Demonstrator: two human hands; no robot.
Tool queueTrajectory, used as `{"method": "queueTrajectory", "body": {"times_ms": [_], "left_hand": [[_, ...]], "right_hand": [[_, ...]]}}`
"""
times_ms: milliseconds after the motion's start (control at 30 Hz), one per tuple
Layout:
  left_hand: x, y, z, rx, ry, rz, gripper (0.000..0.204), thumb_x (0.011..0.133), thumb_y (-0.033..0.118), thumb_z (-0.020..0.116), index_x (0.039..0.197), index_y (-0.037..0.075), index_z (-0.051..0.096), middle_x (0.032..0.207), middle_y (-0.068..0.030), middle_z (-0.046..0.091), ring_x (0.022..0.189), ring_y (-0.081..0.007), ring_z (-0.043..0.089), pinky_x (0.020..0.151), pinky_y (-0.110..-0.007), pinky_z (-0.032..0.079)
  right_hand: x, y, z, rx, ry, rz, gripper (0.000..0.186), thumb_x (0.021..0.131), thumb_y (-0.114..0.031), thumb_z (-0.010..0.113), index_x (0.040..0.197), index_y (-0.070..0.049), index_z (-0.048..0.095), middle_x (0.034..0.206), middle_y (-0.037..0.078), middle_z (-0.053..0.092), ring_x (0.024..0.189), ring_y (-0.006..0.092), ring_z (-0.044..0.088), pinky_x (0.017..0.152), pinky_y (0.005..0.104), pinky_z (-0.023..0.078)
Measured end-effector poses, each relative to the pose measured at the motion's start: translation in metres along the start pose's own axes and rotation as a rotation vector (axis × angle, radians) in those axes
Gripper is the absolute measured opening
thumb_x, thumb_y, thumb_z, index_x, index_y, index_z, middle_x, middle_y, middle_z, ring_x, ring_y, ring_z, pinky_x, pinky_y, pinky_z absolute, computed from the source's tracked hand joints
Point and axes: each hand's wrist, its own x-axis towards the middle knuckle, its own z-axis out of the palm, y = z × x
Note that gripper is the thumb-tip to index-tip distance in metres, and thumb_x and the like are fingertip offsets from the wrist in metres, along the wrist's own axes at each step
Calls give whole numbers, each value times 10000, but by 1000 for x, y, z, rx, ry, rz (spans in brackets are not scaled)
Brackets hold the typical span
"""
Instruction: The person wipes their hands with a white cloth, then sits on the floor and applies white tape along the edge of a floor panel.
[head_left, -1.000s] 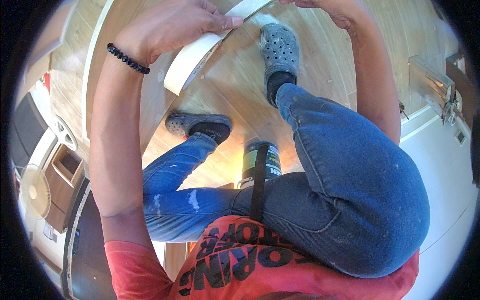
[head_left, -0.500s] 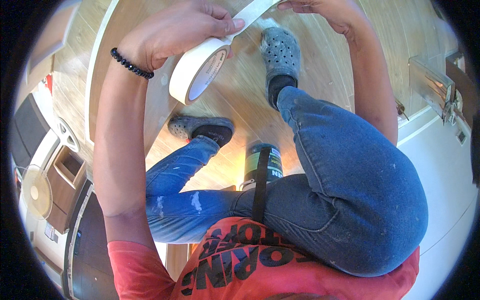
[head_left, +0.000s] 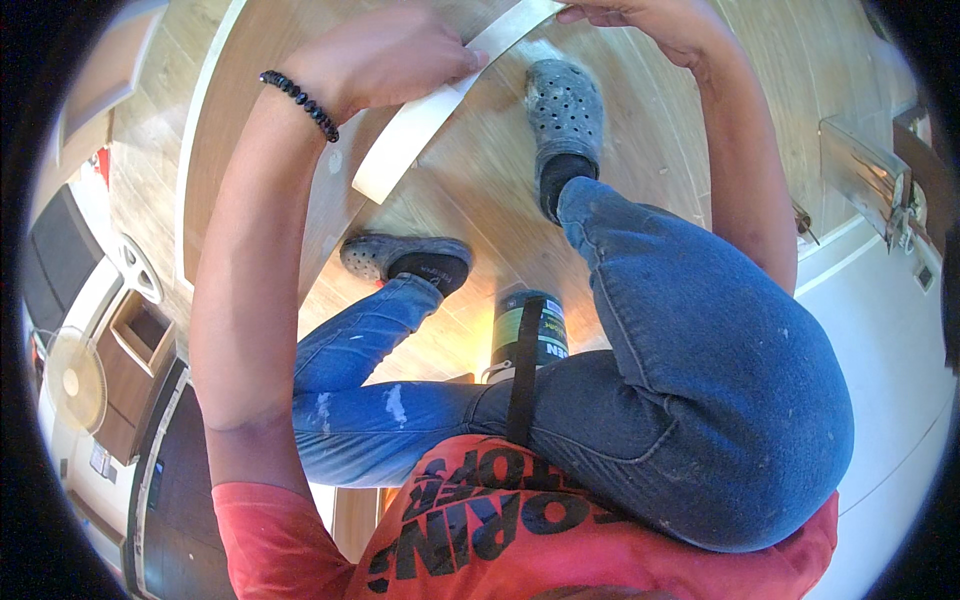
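My left hand [head_left: 405,60] is closed on a roll of white masking tape [head_left: 405,145], tilted so that only its outer face shows. A pulled-out strip of tape [head_left: 515,30] runs from the roll up to the right and leaves the picture at the top edge. My right hand [head_left: 650,20] is at that edge, its fingertips at the far part of the strip; the frame cuts off some of its fingers. Both arms are raised and stretched forward. A black beaded bracelet [head_left: 300,105] is on my left wrist.
Below the hands are my grey clogs [head_left: 565,110] on a wood-look floor [head_left: 470,170]. A dark bucket [head_left: 528,325] stands between my legs. Left lie a pale-edged wooden panel [head_left: 240,120], a fan [head_left: 75,382] and a small wooden cabinet [head_left: 140,335]. A metal-looking box [head_left: 865,170] is at the right.
My left hand has turned over and shifted slightly right, tilting the roll so that its inner ring is hidden. My right hand stays nearly in place.
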Motion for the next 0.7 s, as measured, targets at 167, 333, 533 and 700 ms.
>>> {"method": "queueTrajectory", "body": {"times_ms": [167, 333, 533, 700], "left_hand": [[4, 7, -3, 83, -2, -57, 531, 1026, 450, 569, 874, -41, 700, 682, -100, 618, 631, -190, 568, 620, -383, 455], [11, -9, -2, 257, 55, 99, 528, 1018, 450, 574, 866, -41, 696, 662, -136, 583, 613, -231, 545, 624, -411, 457], [8, 10, -4, 292, 11, -20, 537, 1006, 469, 571, 889, -43, 683, 670, -185, 568, 613, -286, 518, 628, -435, 455], [9, 3, -3, 321, 27, 47, 538, 1004, 470, 566, 906, -46, 682, 687, -211, 576, 627, -327, 519, 640, -447, 459]], "right_hand": [[1, 3, 3, 27, -9, -11, 238, 963, -252, 733, 1103, -59, 720, 960, 21, 744, 840, 101, 674, 782, 253, 508], [3, 4, 8, -1, -32, -44, 218, 991, -234, 700, 1110, -51, 688, 963, 28, 732, 862, 111, 671, 810, 266, 514], [-2, 4, 12, -93, 25, -92, 245, 979, -243, 724, 1088, -27, 689, 949, 49, 724, 865, 132, 660, 811, 292, 522], [-9, -9, 19, -235, 106, -99, 285, 923, -247, 794, 1056, -11, 704, 928, 51, 707, 855, 146, 644, 791, 303, 516]]}}
